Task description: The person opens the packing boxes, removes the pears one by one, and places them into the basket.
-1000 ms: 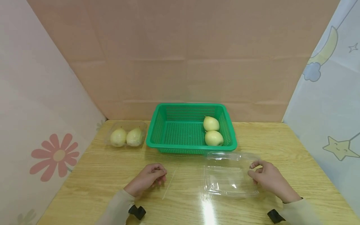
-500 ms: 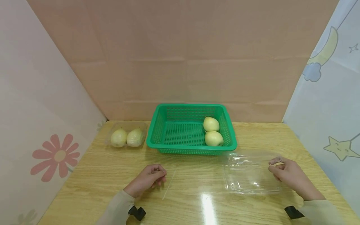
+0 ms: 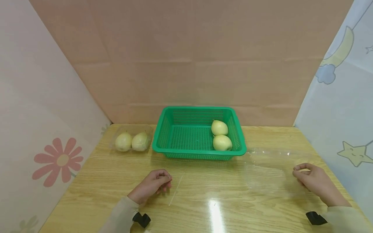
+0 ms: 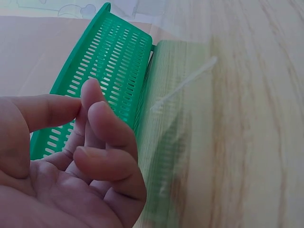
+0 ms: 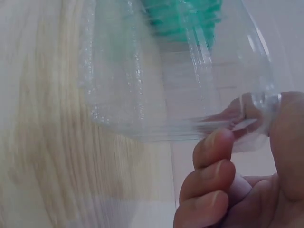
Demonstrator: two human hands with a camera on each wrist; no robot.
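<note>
My right hand point(image 3: 316, 183) pinches the right edge of a clear plastic clamshell box point(image 3: 274, 161), between thumb and fingers. In the right wrist view the box point(image 5: 156, 80) is see-through, with ridged walls; nothing shows inside it. My left hand point(image 3: 152, 186) rests low over the table, fingers loosely curled; the left wrist view shows nothing in them. Just right of it lies a thin pale strip point(image 3: 175, 191). Behind, a green plastic basket point(image 3: 198, 152) holds two pale yellow pears point(image 3: 219, 128), one in front of the other, at its right end.
At the back left stands another clear box point(image 3: 132, 128) with two pears point(image 3: 123, 141) in it, close to the basket's left side. A brown covering point(image 3: 192, 64) rises behind the wooden table point(image 3: 116, 181). Patterned walls point(image 3: 58, 113) flank both sides.
My right hand has carried the clear box to the right, from in front of the basket toward the table's right edge. The left hand, basket and pears have stayed put.
</note>
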